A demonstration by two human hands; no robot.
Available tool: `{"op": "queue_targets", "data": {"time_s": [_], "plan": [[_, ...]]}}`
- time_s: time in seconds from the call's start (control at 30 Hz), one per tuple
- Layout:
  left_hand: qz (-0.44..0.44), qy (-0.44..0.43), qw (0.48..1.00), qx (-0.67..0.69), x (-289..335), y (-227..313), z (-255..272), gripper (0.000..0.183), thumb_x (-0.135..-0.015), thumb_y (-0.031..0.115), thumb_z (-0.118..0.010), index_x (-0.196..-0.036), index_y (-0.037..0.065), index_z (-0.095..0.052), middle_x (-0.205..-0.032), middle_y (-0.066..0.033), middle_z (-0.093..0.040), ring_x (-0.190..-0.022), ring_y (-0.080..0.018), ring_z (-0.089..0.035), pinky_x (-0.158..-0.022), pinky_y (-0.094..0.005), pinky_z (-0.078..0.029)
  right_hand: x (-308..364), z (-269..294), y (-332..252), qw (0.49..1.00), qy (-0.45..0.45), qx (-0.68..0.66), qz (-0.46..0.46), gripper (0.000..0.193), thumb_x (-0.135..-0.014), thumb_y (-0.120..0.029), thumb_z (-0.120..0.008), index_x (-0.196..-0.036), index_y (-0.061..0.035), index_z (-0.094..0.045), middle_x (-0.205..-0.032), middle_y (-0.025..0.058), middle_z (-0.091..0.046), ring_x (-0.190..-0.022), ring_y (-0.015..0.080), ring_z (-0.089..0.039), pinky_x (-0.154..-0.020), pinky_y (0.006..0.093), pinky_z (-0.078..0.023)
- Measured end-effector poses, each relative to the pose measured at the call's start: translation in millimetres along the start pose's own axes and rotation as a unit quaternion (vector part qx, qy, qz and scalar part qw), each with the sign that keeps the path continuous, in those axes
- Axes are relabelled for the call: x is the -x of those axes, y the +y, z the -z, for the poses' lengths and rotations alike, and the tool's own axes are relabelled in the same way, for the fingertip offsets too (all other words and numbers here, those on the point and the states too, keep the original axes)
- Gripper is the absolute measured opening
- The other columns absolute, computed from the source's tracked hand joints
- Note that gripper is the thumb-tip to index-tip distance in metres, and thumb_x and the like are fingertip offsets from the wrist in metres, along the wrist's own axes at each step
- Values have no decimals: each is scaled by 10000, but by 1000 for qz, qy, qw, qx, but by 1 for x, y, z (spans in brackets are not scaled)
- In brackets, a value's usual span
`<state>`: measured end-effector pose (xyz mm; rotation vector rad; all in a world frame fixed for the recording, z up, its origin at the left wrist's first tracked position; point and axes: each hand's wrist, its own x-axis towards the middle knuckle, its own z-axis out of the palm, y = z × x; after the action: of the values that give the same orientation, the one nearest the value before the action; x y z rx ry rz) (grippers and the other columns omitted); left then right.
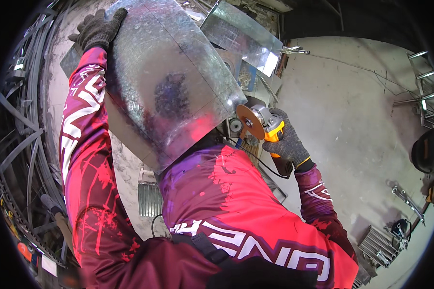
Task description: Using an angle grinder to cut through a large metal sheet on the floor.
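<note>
A large shiny sheet of metal (149, 58) lies in front of me, with thin dark lines drawn across it. My left hand (99, 30), in a dark grey knit glove, rests at its far left edge with fingers spread. At the sheet's right corner is an angle grinder (274, 129) with a yellow and grey body. My right hand (291, 139), gloved too, is wrapped around it. The grinder's brown cutting disc (250, 121) stands close beside the sheet's edge; whether they touch I cannot tell.
Another metal sheet (243, 36) lies beyond, with locking pliers (294, 50) at its corner. Metal strips (31, 139) crowd the left side. A black cable (270, 169) hangs below the grinder. Metal bars (377, 245) lie at the lower right on the concrete floor (332, 111).
</note>
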<state>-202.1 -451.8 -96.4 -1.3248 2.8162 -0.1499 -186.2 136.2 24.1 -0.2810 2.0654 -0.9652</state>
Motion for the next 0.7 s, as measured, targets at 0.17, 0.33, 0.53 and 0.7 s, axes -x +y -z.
{"op": "queue_targets", "data": {"time_s": [0.17, 0.33, 0.53, 0.7], "plan": [[7, -26, 999, 44, 6, 10, 0, 1095, -731, 931, -541, -1583, 255, -417, -1585, -146, -454, -1480, -395, -380, -1171, -744, -161, -3, 0, 8, 1000, -13, -10, 1, 919, -692, -81, -885, -1479, -73, -411, -1350, 111, -572, -1256, 220, -548, -1062, 371, -467], [31, -59, 996, 53, 10, 12, 8, 1091, -723, 943, -532, -1567, 259, -440, -1565, -158, -474, -1479, -401, -379, -1190, -706, -171, -2, -4, 8, 1000, -20, 1, -3, 916, -682, -80, -879, -1476, -69, -423, -1345, 112, -579, -1254, 217, -549, -1056, 367, -473], [20, -42, 997, 57, 19, 13, 19, 1033, -750, 870, -583, -1568, 257, -434, -1561, -192, -453, -1489, -412, -341, -1192, -687, -139, 0, -7, -6, 1000, -12, -19, -20, 935, -691, -72, -873, -1493, -72, -392, -1356, 105, -569, -1257, 215, -545, -1060, 362, -470], [57, -102, 983, 143, 36, 26, 47, 970, -813, 734, -657, -1602, 239, -383, -1610, -191, -381, -1536, -378, -259, -1205, -676, -96, -1, -9, 3, 1000, -11, -9, 6, 897, -709, -67, -861, -1482, -72, -406, -1372, 107, -556, -1264, 214, -541, -1065, 359, -463]]}}
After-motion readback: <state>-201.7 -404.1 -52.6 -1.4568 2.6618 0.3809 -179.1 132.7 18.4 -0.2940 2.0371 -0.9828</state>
